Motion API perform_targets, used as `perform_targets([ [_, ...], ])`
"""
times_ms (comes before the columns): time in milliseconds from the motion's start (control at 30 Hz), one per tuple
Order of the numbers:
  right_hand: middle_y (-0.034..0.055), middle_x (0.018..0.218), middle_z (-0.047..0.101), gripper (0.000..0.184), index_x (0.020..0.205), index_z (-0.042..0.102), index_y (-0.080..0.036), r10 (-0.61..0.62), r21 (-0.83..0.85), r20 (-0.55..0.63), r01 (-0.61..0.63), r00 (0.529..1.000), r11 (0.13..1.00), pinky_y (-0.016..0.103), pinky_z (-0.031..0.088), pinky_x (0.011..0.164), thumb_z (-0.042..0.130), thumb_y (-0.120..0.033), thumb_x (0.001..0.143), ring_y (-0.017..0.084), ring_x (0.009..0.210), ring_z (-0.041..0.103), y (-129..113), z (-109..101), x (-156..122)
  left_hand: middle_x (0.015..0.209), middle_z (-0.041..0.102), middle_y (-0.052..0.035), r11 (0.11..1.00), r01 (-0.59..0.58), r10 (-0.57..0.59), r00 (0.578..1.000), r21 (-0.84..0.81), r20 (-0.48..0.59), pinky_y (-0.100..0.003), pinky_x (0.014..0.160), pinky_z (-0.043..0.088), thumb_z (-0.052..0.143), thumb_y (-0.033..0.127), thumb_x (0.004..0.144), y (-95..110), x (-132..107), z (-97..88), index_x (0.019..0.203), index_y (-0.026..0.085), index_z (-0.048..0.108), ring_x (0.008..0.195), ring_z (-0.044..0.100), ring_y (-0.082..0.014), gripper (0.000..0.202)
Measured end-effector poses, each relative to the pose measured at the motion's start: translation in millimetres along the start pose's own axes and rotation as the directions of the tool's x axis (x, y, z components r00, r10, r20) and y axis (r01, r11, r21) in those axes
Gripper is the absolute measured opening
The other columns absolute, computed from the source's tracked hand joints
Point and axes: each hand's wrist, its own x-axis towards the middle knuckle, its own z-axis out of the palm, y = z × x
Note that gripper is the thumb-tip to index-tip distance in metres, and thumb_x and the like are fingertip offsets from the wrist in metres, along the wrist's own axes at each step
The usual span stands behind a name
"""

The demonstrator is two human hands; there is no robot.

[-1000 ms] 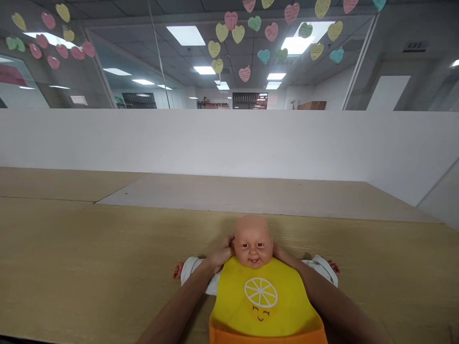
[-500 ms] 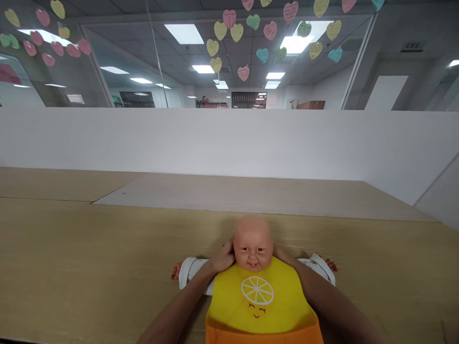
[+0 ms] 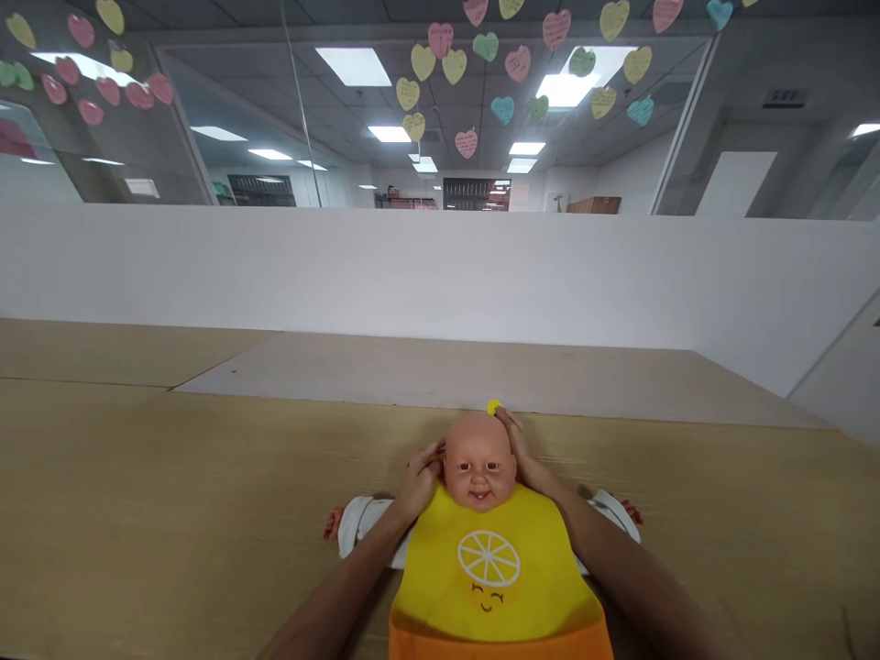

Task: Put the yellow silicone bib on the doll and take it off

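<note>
A baby doll [image 3: 479, 472] is lying on its back on the desk [image 3: 171, 477] in front of me, head away from me, with a bib [image 3: 491, 577] lying over its chest. I'm resting my left grip [image 3: 419, 481] against one side of its head and my right grip [image 3: 519, 454] against the other. A small round piece [image 3: 493, 407] is sitting at my right fingertips [image 3: 505, 417], just beyond the crown. Behind the desk, a partition wall [image 3: 412, 275] is standing, with paper hearts [image 3: 454, 64] hanging on a glass panel [image 3: 240, 119] beyond it.
</note>
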Motion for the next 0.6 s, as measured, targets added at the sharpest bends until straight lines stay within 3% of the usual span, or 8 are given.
perform_targets([
  [100,0.0029,0.080,0.058,0.054,0.082,0.055,-0.017,0.056,0.100,-0.091,-0.047,0.994,0.994,0.027,0.046,0.073,0.054,-0.070,0.071,0.017,0.078,0.053,8,12,33,0.131,0.064,-0.0121,1.000,-0.015,0.016,0.999,0.024,-0.051,-0.040,0.113,0.035,0.054,0.021,0.066,1,-4,-0.4,0.126,0.012,0.063,0.126,0.055,-0.0294,0.061],
  [233,-0.0022,0.067,0.045,0.050,0.068,0.046,-0.018,-0.023,0.094,-0.116,0.034,0.993,0.995,0.023,0.037,0.064,0.057,-0.067,0.065,0.012,0.067,0.042,14,13,42,0.137,0.060,-0.0118,0.992,-0.013,0.017,0.999,0.124,-0.033,-0.038,0.118,0.028,0.056,0.016,0.071,-5,-7,-1.3,0.130,0.013,0.062,0.132,0.050,-0.0278,0.060],
  [433,-0.0015,0.067,0.046,0.049,0.068,0.048,-0.018,-0.031,-0.066,-0.113,0.024,0.993,0.998,0.025,0.035,0.066,0.048,-0.067,0.067,0.013,0.068,0.042,23,10,40,0.128,0.064,-0.0176,0.962,0.042,-0.030,0.998,0.269,-0.048,-0.046,0.113,0.033,0.052,0.011,0.074,-11,-3,-2.4,0.136,0.005,0.057,0.121,0.057,-0.0317,0.063],
  [600,-0.0004,0.066,0.049,0.048,0.066,0.048,-0.019,-0.003,-0.118,-0.097,-0.008,0.995,0.993,0.026,0.036,0.065,0.047,-0.066,0.065,0.014,0.067,0.044,30,8,43,0.117,0.070,-0.0137,0.927,0.062,-0.075,0.997,0.370,0.020,-0.041,0.106,0.043,0.044,0.008,0.076,-5,-3,-1.1,0.142,0.006,0.050,0.111,0.063,-0.0263,0.066],
])
